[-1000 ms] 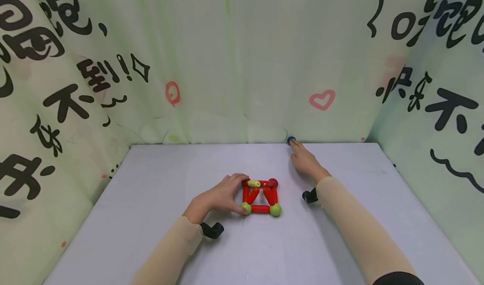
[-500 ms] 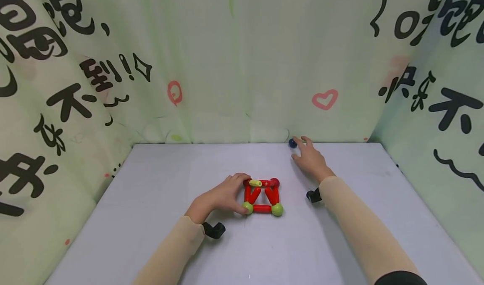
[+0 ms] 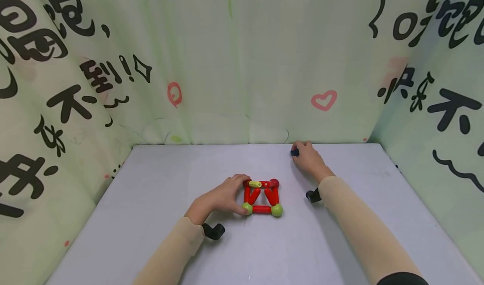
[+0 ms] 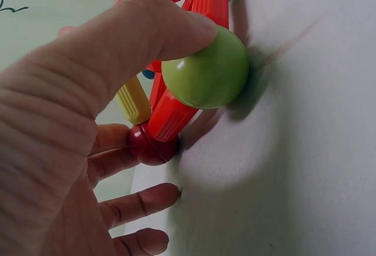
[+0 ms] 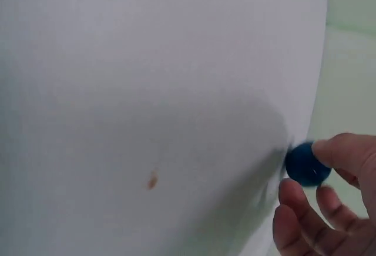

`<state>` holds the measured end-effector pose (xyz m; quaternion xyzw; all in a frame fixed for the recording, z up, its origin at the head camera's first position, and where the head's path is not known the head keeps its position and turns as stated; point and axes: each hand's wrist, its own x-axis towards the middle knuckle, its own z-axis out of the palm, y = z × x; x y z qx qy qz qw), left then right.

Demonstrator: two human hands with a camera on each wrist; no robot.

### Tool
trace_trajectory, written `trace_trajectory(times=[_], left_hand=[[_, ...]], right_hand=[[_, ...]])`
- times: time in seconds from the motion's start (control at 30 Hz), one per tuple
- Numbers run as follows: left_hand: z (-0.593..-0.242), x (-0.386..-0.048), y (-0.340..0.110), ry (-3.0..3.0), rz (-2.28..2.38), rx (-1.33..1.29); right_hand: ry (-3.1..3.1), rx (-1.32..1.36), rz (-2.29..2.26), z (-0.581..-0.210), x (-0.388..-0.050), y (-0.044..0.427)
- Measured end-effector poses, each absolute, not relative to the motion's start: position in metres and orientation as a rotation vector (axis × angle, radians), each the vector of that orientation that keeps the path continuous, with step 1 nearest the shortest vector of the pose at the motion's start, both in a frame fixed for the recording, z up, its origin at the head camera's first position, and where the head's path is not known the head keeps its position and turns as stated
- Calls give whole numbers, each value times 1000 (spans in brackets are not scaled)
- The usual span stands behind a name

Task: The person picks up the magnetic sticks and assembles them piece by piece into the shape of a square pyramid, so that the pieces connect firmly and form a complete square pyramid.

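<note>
My left hand (image 3: 223, 194) grips the left side of a frame built of red rods (image 3: 261, 209) and balls. In the left wrist view its thumb presses a green ball (image 4: 205, 71), and fingers touch a dark red ball (image 4: 151, 144). A short yellow rod (image 3: 255, 184) lies along the frame's far side; a second green ball (image 3: 277, 210) forms the near right corner. Near the table's far edge, my right hand (image 3: 308, 159) holds a dark blue ball (image 5: 307, 165) between thumb and fingers, as the right wrist view shows.
The white table (image 3: 181, 163) meets a pale green curtain (image 3: 242, 66) with black writing at its back and sides. A small brown spot (image 5: 153, 179) marks the surface in the right wrist view. Black camera mounts (image 3: 213, 231) sit on both wrists.
The right fingers lifted off the blue ball, then closed round it; the ball has come slightly nearer from the table's back edge. The left hand and the frame stay in place.
</note>
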<state>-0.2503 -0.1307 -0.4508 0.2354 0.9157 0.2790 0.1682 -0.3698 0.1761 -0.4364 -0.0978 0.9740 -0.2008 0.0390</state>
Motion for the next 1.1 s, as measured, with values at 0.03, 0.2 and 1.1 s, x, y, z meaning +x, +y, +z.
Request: trace_trajectory(times=[0.03, 0.2, 1.1], left_hand=[[-451, -250, -131, 2603, 790, 669], [-450, -249, -131, 2600, 801, 660], [-450, -247, -135, 2604, 863, 663]], right_hand=[[2989, -291, -627, -437, -369, 177], [2927, -312, -592, -441, -366, 179], [2494, -899, -1070, -396, -278, 120]])
